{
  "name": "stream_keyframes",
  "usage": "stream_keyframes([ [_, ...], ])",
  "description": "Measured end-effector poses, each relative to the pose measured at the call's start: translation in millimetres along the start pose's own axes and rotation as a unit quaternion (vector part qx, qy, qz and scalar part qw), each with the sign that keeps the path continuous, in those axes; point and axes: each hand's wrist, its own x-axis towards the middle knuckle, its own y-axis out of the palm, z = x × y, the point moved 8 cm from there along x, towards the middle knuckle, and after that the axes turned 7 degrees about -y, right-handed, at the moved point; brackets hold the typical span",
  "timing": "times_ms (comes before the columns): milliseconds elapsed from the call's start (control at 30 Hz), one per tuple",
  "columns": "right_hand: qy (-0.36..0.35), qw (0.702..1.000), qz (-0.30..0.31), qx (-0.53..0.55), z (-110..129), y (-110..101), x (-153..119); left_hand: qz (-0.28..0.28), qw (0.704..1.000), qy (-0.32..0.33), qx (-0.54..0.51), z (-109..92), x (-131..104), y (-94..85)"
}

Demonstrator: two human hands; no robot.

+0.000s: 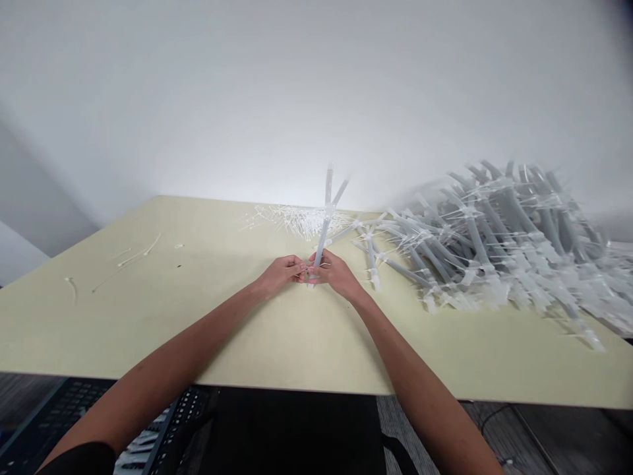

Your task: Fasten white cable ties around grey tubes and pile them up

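Observation:
A grey Y-shaped tube piece (321,241) with clear, whitish sleeves stands tilted above the table, its two branches pointing up. My right hand (336,272) is closed around its lower part. Beside it, my left hand (283,274) is pinched at the tube's lower end, fingertips almost touching those of the right hand. What lies between the left fingers is too small to make out. A thin white tail, like that of a cable tie, sticks out near the right fingers. Behind the hands lies a heap of loose white cable ties (307,222).
A large pile of similar grey tube pieces (487,231) covers the table's right side, against the wall. Several stray ties (133,259) lie on the left of the pale yellow table (198,316). Below the front edge are a dark crate (74,409) and a black chair (297,429).

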Motion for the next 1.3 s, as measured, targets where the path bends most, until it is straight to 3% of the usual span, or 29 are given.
stream_keyframes([
  [300,-0.002,1.0,0.027,-0.003,5,1,-2,-0.013,0.997,0.016,0.079,-6,-3,-1.7],
  [467,0.006,1.0,-0.014,0.001,1,-5,-1,-0.046,0.99,0.025,0.131,-13,-6,-3.8],
  [633,-0.012,0.999,-0.041,0.012,-3,-4,1,-0.046,0.993,0.045,0.103,-16,-6,0.2],
  [800,-0.002,0.999,-0.021,0.029,-5,-1,1,-0.061,0.993,0.038,0.098,-15,-6,-1.8],
  [1000,0.004,0.999,-0.017,0.041,-4,-3,1,-0.095,0.981,0.033,0.165,-20,-10,-5.6],
  [1300,0.011,0.999,0.0,0.038,1,0,-1,-0.097,0.974,0.03,0.202,-21,-8,-9.0],
])
